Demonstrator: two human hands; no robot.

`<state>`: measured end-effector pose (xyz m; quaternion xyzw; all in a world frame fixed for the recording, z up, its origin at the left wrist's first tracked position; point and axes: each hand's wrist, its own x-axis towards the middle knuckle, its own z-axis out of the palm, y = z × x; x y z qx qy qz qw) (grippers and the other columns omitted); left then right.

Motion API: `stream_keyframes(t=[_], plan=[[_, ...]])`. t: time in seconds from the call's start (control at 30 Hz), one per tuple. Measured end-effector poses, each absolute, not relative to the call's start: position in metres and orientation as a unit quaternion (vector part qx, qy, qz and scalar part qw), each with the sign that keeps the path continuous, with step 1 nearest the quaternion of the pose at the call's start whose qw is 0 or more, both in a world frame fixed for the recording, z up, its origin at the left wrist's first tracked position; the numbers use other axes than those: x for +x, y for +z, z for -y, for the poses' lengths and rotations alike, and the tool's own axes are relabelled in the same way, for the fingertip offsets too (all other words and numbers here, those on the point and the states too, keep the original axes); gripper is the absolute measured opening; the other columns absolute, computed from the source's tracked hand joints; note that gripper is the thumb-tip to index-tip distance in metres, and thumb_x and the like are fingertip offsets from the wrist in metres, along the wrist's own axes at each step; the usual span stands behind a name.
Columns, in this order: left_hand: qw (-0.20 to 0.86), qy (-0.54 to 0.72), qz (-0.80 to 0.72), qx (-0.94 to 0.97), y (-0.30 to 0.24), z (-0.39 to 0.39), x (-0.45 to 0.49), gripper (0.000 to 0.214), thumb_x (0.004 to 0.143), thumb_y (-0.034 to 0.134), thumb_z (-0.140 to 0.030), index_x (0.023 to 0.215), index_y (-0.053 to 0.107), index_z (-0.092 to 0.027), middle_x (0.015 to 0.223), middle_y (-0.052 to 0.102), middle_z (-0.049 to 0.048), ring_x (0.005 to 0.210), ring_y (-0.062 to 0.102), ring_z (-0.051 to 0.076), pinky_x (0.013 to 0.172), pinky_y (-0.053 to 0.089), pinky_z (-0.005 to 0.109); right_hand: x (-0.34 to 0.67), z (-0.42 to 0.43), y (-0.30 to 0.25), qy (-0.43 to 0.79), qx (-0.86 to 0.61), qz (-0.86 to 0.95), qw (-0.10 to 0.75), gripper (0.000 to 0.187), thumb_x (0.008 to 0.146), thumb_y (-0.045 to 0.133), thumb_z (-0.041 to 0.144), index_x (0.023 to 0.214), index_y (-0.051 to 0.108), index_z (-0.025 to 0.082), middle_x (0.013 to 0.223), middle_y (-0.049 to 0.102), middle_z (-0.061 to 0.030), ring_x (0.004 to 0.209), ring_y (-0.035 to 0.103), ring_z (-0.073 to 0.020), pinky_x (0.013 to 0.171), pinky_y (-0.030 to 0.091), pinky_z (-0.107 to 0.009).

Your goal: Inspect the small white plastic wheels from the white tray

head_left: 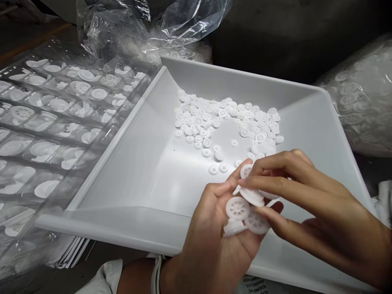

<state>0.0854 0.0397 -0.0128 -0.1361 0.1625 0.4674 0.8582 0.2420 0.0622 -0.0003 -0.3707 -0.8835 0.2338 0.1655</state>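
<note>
My left hand point(226, 228) is turned palm up above the near side of a white tray point(134, 163), cupped round several small white plastic discs point(237, 208) with slotted, wheel-like faces. From the right, my right hand point(303, 196) reaches over that palm. Its thumb and fingers pinch a white disc point(251, 196) that lies among the others. Further discs in the palm are partly hidden by the fingers. Many more of the same white discs point(202, 118) lie in a loose heap at the far side of the tray, with a few single ones nearer.
At the left, a clear compartment tray point(45, 122) holds white pieces in its cells. Crumpled clear plastic film point(122, 32) rises behind it. A clear bag point(364, 94) full of white discs stands at the right. Stacked sheets point(72, 251) show below the compartment tray.
</note>
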Motion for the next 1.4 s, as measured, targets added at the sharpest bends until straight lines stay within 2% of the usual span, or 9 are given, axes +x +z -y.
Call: stream_keyframes(t=[0.17,0.33,0.43,0.57,0.67,0.77,0.97,1.17,1.4], plan=[[0.863,0.463,-0.167,-0.116,-0.015,-0.038,0.088,0.039,0.095,0.031,-0.024,0.113,0.064,-0.013,0.099,0.069,0.0076,0.096,0.066,0.016,0.092,0.046,0.027,0.229,-0.058,-0.008,0.214,-0.416,0.855,0.223,0.024,0.097,0.052,0.024,0.117,0.063,0.03,0.128,0.048,-0.0029,0.112,0.044,-0.0218,0.085,0.046,-0.036],[0.863,0.466,-0.162,-0.103,-0.013,-0.04,0.088,0.037,0.093,0.032,-0.016,0.11,0.066,-0.014,0.087,0.07,0.004,0.077,0.066,0.01,0.083,0.049,0.022,0.226,-0.058,-0.014,0.234,-0.475,0.814,0.238,0.031,0.098,0.048,0.025,0.125,0.058,0.036,0.135,0.046,0.0013,0.119,0.043,-0.0218,0.093,0.046,-0.039],[0.863,0.469,-0.162,-0.091,-0.013,-0.039,0.088,0.039,0.093,0.031,-0.013,0.109,0.067,-0.016,0.088,0.07,0.0038,0.08,0.066,0.01,0.085,0.049,0.022,0.228,-0.059,-0.012,0.296,-0.488,0.781,0.255,0.035,0.098,0.049,0.028,0.132,0.052,0.036,0.13,0.05,0.0012,0.12,0.046,-0.0193,0.094,0.048,-0.034],[0.857,0.488,-0.141,-0.083,-0.016,-0.036,0.088,0.041,0.095,0.028,-0.014,0.106,0.067,-0.014,0.087,0.069,0.0053,0.085,0.066,0.009,0.09,0.048,0.022,0.23,-0.061,-0.011,0.347,-0.499,0.747,0.269,0.027,0.099,0.049,0.032,0.124,0.059,0.036,0.126,0.053,0.0037,0.121,0.048,-0.0136,0.091,0.05,-0.02],[0.856,0.482,-0.153,-0.101,-0.017,-0.036,0.088,0.039,0.095,0.03,-0.017,0.112,0.065,-0.013,0.103,0.069,0.0086,0.1,0.065,0.012,0.098,0.045,0.026,0.232,-0.061,-0.011,0.349,-0.502,0.743,0.273,0.026,0.099,0.049,0.032,0.124,0.059,0.036,0.126,0.054,0.0046,0.124,0.047,-0.0119,0.093,0.048,-0.016],[0.849,0.488,-0.162,-0.122,-0.018,-0.037,0.087,0.035,0.093,0.036,-0.019,0.114,0.064,-0.014,0.113,0.067,0.0089,0.113,0.06,0.017,0.103,0.042,0.031,0.237,-0.062,-0.011,0.338,-0.489,0.758,0.269,0.028,0.097,0.054,0.035,0.125,0.058,0.037,0.128,0.053,0.0043,0.128,0.044,-0.0149,0.098,0.046,-0.02],[0.857,0.456,-0.195,-0.138,-0.018,-0.038,0.083,0.033,0.09,0.04,-0.019,0.11,0.066,-0.019,0.102,0.066,0.0045,0.107,0.06,0.017,0.102,0.04,0.031,0.239,-0.057,-0.004,0.241,-0.432,0.841,0.219,0.025,0.091,0.063,0.034,0.115,0.061,0.035,0.134,0.046,0.0001,0.124,0.043,-0.0248,0.093,0.046,-0.037],[0.86,0.447,-0.191,-0.156,-0.018,-0.037,0.08,0.029,0.089,0.041,-0.02,0.106,0.064,-0.017,0.092,0.061,0.0031,0.089,0.06,0.011,0.088,0.042,0.022,0.234,-0.05,-0.003,0.15,-0.387,0.897,0.151,0.027,0.093,0.058,0.037,0.119,0.058,0.03,0.134,0.043,-0.005,0.119,0.039,-0.0313,0.09,0.041,-0.048],[0.87,0.436,-0.196,-0.122,-0.021,-0.038,0.078,0.032,0.093,0.038,-0.029,0.105,0.065,-0.018,0.083,0.054,0.0013,0.072,0.053,0.007,0.059,0.035,0.014,0.235,-0.049,-0.001,0.164,-0.371,0.908,0.109,0.029,0.094,0.056,0.033,0.123,0.051,0.03,0.139,0.035,-0.0028,0.122,0.036,-0.0299,0.088,0.043,-0.046]])
